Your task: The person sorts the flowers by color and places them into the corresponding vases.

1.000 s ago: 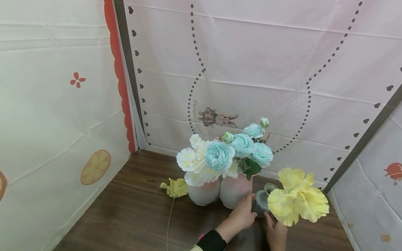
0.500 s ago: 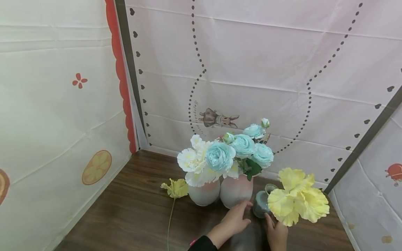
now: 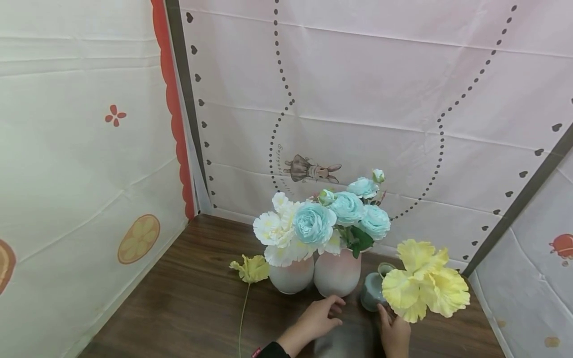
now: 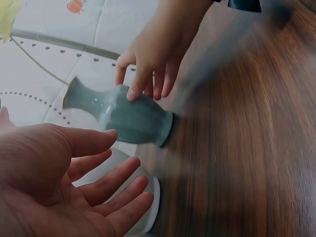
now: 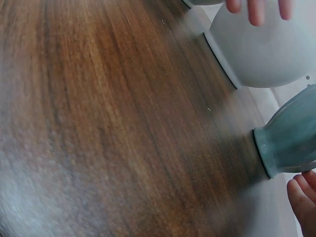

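A grey-green vase (image 3: pixel 371 292) stands upright at the right and holds a large yellow flower (image 3: pixel 423 281). My right hand (image 3: pixel 395 335) is at its near right side; in the left wrist view the fingertips of that right hand (image 4: pixel 160 54) touch the glazed body, not wrapped round it. My left hand (image 3: pixel 319 317) hovers empty to the left of the vase, with fingers extended and slightly bent in the left wrist view. Just beyond it stands a pink-and-white vase (image 3: pixel 336 276) with pale blue flowers (image 3: pixel 346 206).
Another pink-and-white vase (image 3: pixel 291 276) with white flowers (image 3: pixel 274 228) stands close on the left. A single yellow flower (image 3: pixel 251 269) lies on the wooden table (image 3: pixel 179 303), its stem toward me. Printed cloth walls (image 3: pixel 367 99) enclose the back and sides.
My left hand has let go of the grey-green vase and moved left and toward me. The right hand and the vase have stayed in place.
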`<state>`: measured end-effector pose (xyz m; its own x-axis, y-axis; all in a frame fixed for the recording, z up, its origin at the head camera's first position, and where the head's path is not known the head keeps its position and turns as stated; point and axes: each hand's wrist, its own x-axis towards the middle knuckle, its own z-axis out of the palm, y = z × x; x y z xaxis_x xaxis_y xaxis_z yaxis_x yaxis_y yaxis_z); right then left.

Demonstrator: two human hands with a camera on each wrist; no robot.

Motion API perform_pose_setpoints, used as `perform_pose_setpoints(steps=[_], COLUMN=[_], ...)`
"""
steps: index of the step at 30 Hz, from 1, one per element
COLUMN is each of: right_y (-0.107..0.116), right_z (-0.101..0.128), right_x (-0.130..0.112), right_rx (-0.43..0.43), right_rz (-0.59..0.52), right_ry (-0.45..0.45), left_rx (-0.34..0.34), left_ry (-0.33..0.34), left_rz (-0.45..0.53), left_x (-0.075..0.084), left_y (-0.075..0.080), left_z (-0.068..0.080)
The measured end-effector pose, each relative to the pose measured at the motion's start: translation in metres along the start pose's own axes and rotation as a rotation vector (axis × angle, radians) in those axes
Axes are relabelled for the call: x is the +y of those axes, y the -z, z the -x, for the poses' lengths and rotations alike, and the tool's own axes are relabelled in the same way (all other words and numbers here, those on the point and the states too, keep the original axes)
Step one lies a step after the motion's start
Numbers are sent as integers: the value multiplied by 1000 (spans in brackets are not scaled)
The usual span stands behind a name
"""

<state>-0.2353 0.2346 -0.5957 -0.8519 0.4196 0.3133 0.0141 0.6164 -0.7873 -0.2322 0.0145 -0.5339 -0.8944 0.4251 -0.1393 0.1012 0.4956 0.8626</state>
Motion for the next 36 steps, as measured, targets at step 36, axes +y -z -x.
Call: perform_pose_setpoints(steps=[36], right_y=[3], right_z=[-1], right_x=[0], right_rx=[-45], right_rz=[24], right_ry=[-38], left_rx=[248], left_ry=[57], left_rz=[118], left_x=[-85], left_y=[101], left_z=[67])
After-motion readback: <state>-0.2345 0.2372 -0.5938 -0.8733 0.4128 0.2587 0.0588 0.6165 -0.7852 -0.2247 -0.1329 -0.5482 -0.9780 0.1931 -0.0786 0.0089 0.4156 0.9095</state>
